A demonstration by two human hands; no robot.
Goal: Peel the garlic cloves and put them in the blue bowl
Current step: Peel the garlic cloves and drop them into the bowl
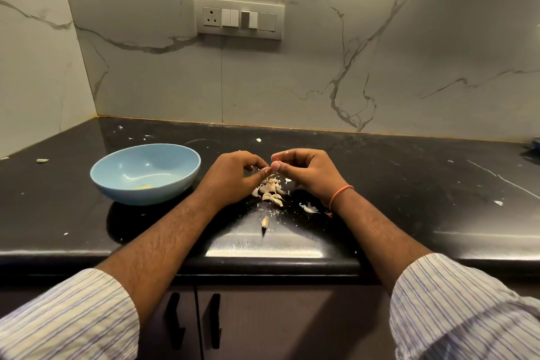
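A blue bowl (145,173) sits on the black counter (409,184), left of my hands, with a small yellowish bit on its bottom. My left hand (233,178) and my right hand (304,172) meet fingertip to fingertip just above a pile of garlic cloves and skins (270,191). Both hands have curled fingers pinching something small between them; it is almost wholly hidden by the thumbs. One loose skin piece (265,221) lies nearer the front edge.
A stray clove (42,160) lies at the far left of the counter and another small bit (258,140) near the back wall. White skin flakes (309,208) lie scattered about. A switch panel (239,18) is on the marble wall. Cabinet doors are below the counter edge.
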